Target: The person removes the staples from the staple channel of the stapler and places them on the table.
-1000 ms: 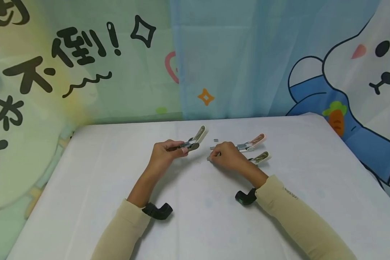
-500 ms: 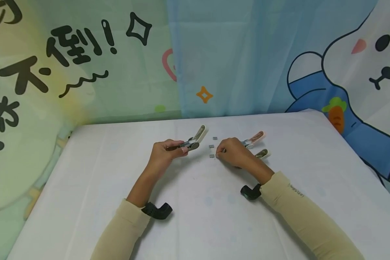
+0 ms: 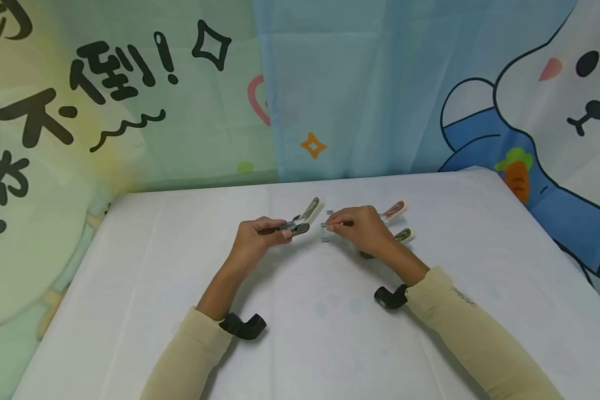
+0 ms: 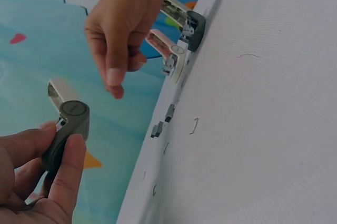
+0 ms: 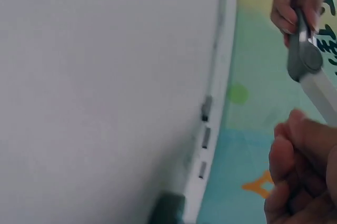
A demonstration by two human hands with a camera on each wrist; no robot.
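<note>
My left hand [image 3: 260,236] grips a dark grey stapler [image 3: 298,226] by its base, its pale top arm swung up. My right hand [image 3: 360,225] is just right of it, fingers loosely bent with thumb and fingertips near each other; nothing shows between them in the left wrist view. Below that hand, small grey staple strips lie in a short row; one staple strip [image 3: 325,239] is nearest me, another staple strip [image 5: 206,138] is mid-row. Partly behind the right hand lie a pink-armed stapler [image 3: 395,210] and a dark stapler [image 3: 405,235] with a pale arm, both flipped open.
A white cloth covers the table [image 3: 300,333]. Several loose bent staples [image 4: 195,125] are scattered on it near the strips. A printed curtain [image 3: 360,100] hangs along the table's far edge.
My right hand first drew back from the nearest staple strip, uncovering it, then moved slightly up and left, over the row. The left hand, still gripping the stapler, has barely shifted right.
</note>
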